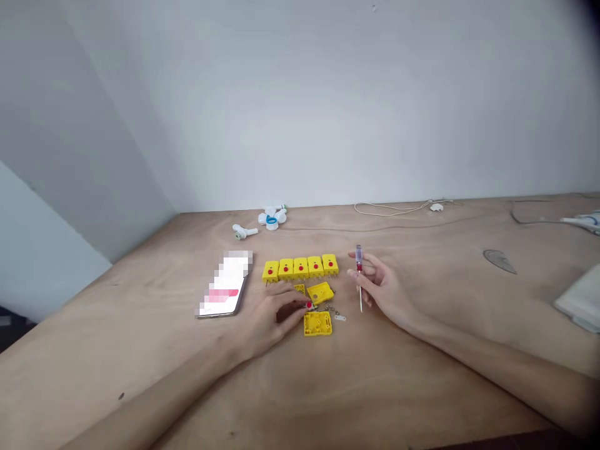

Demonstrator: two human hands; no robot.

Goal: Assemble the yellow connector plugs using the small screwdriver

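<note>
Head view: the red-topped part (309, 305), likely light, stiff, best gripped by its edges, is pinched by the nearly closed left hand (268, 315); a screwdriver (359, 255) is held in the half-curled right hand (382, 284).

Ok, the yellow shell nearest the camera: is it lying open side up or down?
Open side up: the shell shows its inner posts and rim, with no cover over them.

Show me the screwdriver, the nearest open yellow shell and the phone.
Screwdriver (359, 267): head view, red lower part of its handle.
Nearest open yellow shell (317, 324): head view, middle of its open inside.
Phone (225, 282): head view, middle of its lit screen.
</note>
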